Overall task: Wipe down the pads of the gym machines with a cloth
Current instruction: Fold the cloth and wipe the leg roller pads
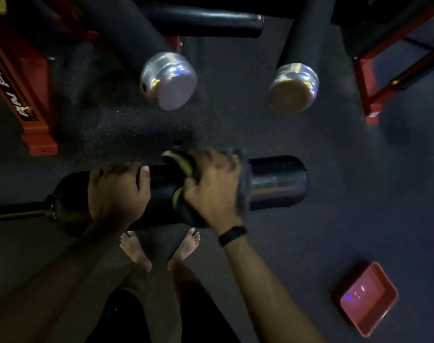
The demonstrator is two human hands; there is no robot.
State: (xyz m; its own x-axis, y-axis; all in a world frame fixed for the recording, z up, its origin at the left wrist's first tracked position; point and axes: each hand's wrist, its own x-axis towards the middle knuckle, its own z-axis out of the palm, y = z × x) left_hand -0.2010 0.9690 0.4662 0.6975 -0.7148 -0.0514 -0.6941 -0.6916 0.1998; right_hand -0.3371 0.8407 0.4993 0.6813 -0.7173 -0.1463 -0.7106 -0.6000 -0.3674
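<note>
Our right hand (212,188) curls over the yellow-green cloth (180,167) and presses it onto the black roller pad (161,191), while our left hand (118,191) wraps over the same pad just to the left, thumb up, steadying it. The pad lies directly under both hands with its long axis running left to right (the cloth hand sits at its right end, hard by the metal collar (244,184)). We judge any coming stroke must run leftward along that axis, toward the left hand.

Cloth (180,167) mostly hidden under blurred right hand (212,186)
</note>
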